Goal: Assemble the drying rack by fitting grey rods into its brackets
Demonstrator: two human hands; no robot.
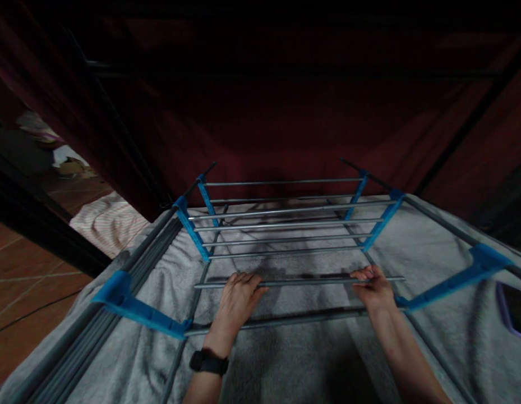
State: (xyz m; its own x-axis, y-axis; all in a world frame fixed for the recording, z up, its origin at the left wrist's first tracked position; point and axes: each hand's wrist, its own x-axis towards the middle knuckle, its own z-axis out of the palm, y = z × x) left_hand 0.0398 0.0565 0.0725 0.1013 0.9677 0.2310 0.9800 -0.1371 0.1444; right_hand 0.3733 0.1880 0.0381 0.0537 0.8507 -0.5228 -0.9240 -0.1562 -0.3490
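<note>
A loose grey metal rod lies crosswise in front of me, its two ends free. My left hand, with a black watch on the wrist, is closed around it near the left end. Toward the right end my right hand grips the same rod. Beyond it stands a rack of grey tubes with blue plastic brackets joined by several crossbars. Nearer to me, a left blue bracket and a right blue bracket are joined by one lower crossbar.
Several spare grey rods lie bundled along the left. A grey blanket covers the surface below. At the right edge lies a phone in a purple case. Dark red panels rise behind the rack. Tiled floor shows at left.
</note>
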